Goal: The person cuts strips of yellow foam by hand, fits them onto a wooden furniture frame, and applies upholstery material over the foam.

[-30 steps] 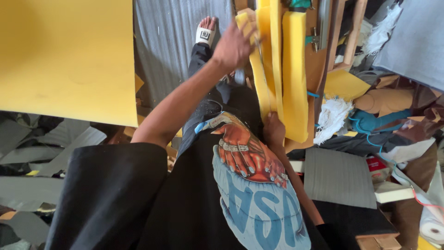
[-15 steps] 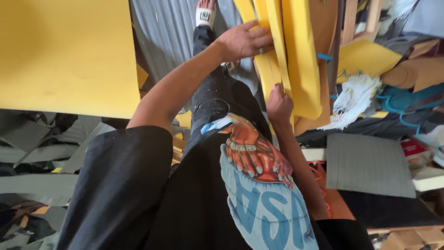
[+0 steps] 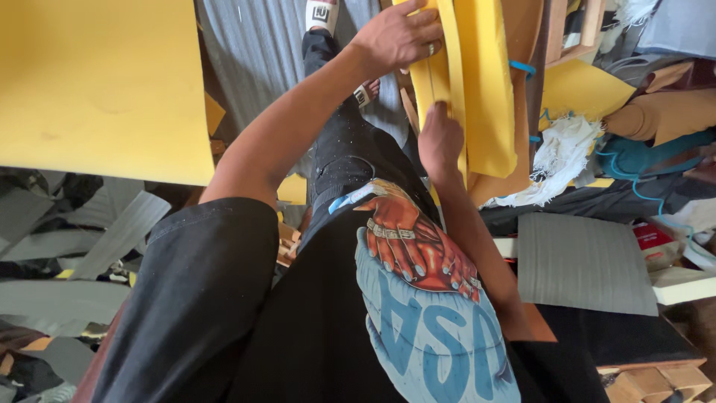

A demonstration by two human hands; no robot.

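Several upright yellow foam sheets (image 3: 477, 82) stand stacked edge-on at the upper middle. My left hand (image 3: 395, 33), with a ring on one finger, reaches out and grips the near edges of these sheets close to the top. My right hand (image 3: 440, 138) is lower down, its fingers closed on the edge of the same foam stack. Below the hands I see my black printed shirt, dark trousers and a sandalled foot (image 3: 321, 13).
A big flat yellow foam slab (image 3: 104, 82) fills the upper left. Grey corrugated sheeting (image 3: 253, 67) lies beyond my leg. Grey foam strips (image 3: 112, 239) litter the left. At right are a grey ribbed pad (image 3: 582, 261), white fibre wadding (image 3: 559, 157) and wooden blocks (image 3: 656, 380).
My left hand has slid along the foam edges and closed on them. My right hand has risen from beside the stack onto its edge. The view has shifted closer.
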